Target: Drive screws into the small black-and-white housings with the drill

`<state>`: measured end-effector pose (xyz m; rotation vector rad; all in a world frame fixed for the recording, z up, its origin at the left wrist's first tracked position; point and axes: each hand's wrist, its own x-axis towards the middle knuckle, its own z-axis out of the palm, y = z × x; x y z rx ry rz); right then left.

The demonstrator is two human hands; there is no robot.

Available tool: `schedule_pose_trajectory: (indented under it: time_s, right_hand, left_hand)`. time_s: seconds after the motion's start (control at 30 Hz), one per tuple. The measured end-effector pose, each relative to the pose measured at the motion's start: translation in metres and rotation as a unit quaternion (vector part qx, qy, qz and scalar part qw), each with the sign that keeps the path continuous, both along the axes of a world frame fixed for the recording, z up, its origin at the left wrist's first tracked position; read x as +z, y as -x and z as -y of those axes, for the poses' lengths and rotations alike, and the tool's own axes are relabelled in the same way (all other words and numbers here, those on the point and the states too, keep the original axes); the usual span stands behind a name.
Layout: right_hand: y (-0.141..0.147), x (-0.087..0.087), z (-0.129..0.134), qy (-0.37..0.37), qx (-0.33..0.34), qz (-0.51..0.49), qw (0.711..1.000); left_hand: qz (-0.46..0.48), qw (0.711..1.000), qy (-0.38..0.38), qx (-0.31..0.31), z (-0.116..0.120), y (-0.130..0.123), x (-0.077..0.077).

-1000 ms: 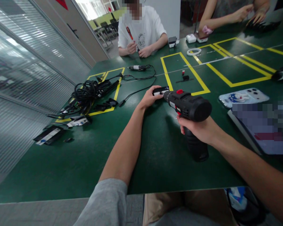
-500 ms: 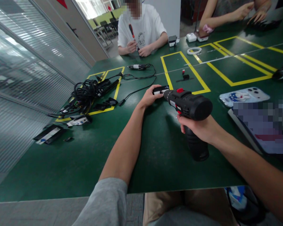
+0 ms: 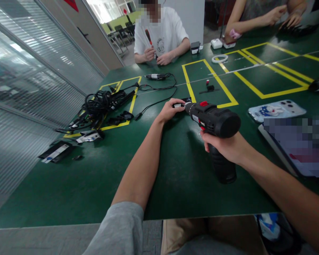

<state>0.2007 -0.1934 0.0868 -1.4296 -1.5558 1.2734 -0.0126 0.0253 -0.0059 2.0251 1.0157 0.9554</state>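
My right hand [image 3: 223, 145] is wrapped round the handle of a black and red power drill [image 3: 212, 118], which points to the left. The drill's tip meets a small black and white part [image 3: 178, 105] pinched in my left hand [image 3: 171, 110]. Fingers and the drill's chuck hide some of that part, so the exact contact cannot be made out. Both hands are over the green table [image 3: 175, 177], with my left forearm along its surface.
Tangled black cables [image 3: 98, 104] and black-and-white pieces [image 3: 55, 152] lie at the left. A phone [image 3: 276, 109] sits at the right. Across the table a person [image 3: 162, 35] holds a screwdriver [image 3: 149, 37]; another person's hands [image 3: 292, 17] show at the upper right.
The view has shifted very slightly. The black and white part looks a little more covered by my left fingers; both hands keep their grips.
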Motion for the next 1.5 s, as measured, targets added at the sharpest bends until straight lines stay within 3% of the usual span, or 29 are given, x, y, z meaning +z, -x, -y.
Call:
schedule_pose_trajectory:
  time_s: [1.5]
  right_hand:
    - [-0.0012,0.0,0.0,0.01,0.0,-0.024,1.0]
  left_hand:
    - [0.007,1.0,0.014,0.008,0.0063,-0.0021,0.0063]
